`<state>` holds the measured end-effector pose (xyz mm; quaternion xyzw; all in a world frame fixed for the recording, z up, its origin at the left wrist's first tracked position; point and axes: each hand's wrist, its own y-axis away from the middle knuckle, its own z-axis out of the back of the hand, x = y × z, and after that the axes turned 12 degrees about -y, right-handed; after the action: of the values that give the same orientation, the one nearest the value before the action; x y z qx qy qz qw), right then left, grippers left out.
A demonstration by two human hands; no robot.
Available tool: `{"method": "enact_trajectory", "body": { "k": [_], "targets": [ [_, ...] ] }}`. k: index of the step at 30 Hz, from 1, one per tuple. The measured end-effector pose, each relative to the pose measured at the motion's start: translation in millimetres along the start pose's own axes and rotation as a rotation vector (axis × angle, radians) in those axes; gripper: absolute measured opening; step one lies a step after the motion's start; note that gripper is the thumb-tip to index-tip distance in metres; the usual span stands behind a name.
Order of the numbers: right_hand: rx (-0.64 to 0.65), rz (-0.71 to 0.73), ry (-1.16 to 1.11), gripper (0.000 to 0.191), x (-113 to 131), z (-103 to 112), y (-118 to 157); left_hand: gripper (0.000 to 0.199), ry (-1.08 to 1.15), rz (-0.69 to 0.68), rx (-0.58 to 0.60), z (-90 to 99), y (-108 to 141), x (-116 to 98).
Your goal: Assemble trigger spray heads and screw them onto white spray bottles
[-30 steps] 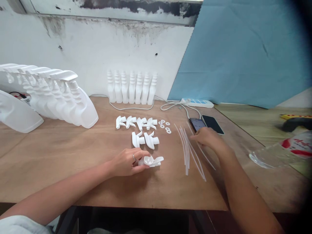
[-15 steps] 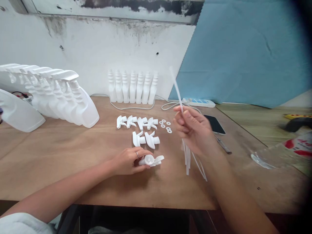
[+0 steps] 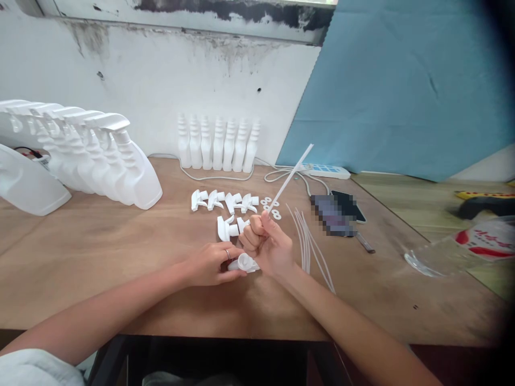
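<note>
My left hand is closed around a white trigger spray head, held low over the table with its round cap opening facing up. In my right hand, closed in a fist, a thin white plastic tube sticks up and leans to the right. The fist is just beside the spray head and hides part of it. Behind my hands lie several more trigger spray heads in two rows, one partly covered by my right hand. Small white washer rings lie close to them. More loose tubes are spread right of my right hand.
White bottles stand in a row by the wall, and larger white spray bottles stand at the left. A power strip with cables, a phone, a cutter knife and a clear bottle are on the right.
My right hand has come down and left with the tube, close to the spray head. The tube now leans right instead of left. My left hand has barely moved.
</note>
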<state>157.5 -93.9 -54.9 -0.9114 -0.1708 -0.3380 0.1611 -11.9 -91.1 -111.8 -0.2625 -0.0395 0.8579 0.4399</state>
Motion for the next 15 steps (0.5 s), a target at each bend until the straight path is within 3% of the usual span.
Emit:
{"method": "enact_trajectory", "body": {
  "k": [15],
  "targets": [
    [0.049, 0.033, 0.039, 0.056, -13, 4, 4, 0.029, 0.003, -0.034, -0.006, 1.4, -2, -1]
  ]
}}
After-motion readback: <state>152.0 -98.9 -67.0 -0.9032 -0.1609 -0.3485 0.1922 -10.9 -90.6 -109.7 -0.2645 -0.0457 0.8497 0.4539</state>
